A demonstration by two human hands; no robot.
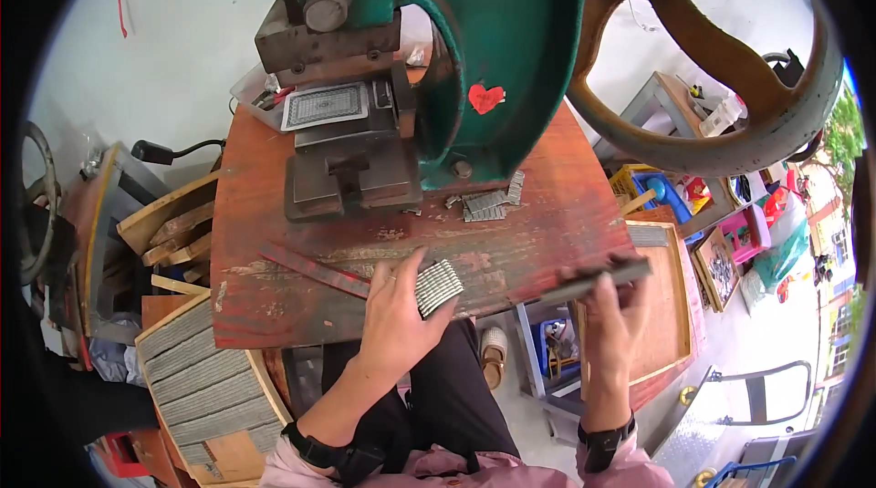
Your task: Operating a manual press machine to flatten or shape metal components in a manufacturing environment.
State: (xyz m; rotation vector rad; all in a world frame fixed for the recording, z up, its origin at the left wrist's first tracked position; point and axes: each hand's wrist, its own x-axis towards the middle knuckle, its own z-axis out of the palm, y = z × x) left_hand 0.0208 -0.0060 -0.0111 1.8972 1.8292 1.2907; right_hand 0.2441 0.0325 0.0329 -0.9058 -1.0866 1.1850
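My left hand is closed around a small block of thin, ridged metal strips, held just above the front edge of the wooden worktable. Over the table's right front corner, my right hand grips a long dark flat bar, blurred at its right end. Beyond both hands stands a green press with a dark metal die block beneath its ram. Between the press and my hands lie several loose grey metal strips. A thin reddish bar rests on the tabletop, its right end reaching my left hand.
A large handwheel juts out at the upper right. Rows of grey strips fill a wooden tray at lower left. Another wooden tray sits on the right, near a metal trolley. A patterned card lies on the press.
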